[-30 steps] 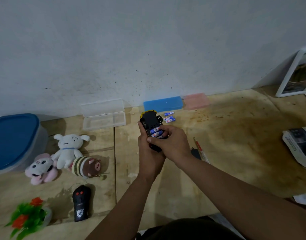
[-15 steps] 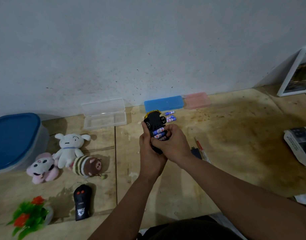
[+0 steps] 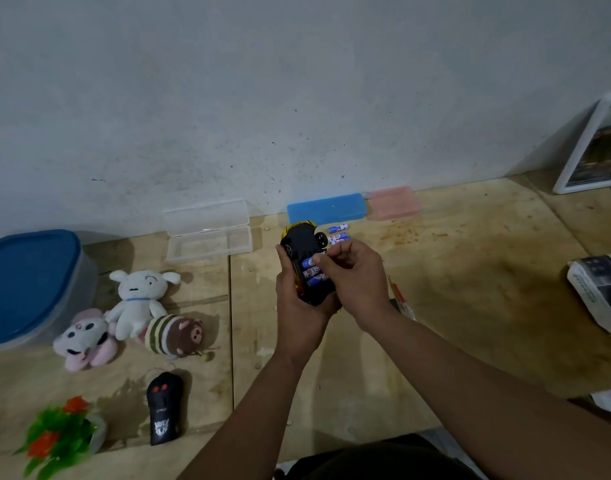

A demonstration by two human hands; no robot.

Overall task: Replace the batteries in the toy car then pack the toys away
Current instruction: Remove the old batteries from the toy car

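Left hand [image 3: 293, 306] grasping car [image 3: 307, 265] upside down above table [image 3: 470, 306], grip clenched round body. Right hand [image 3: 352, 275] pinching topmost of three batteries [image 3: 312, 271] sitting in car's open bay.

Right hand shifts up the battery bay

We see the right hand [image 3: 352, 275] slide from the lower cells to the topmost battery [image 3: 308, 261], uncovering all three in the toy car [image 3: 306, 263].

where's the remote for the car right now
In the head view the black remote lies flat on the wooden table, low on the left side, just right of the plastic plant and below the striped pig plush, well clear of both hands.
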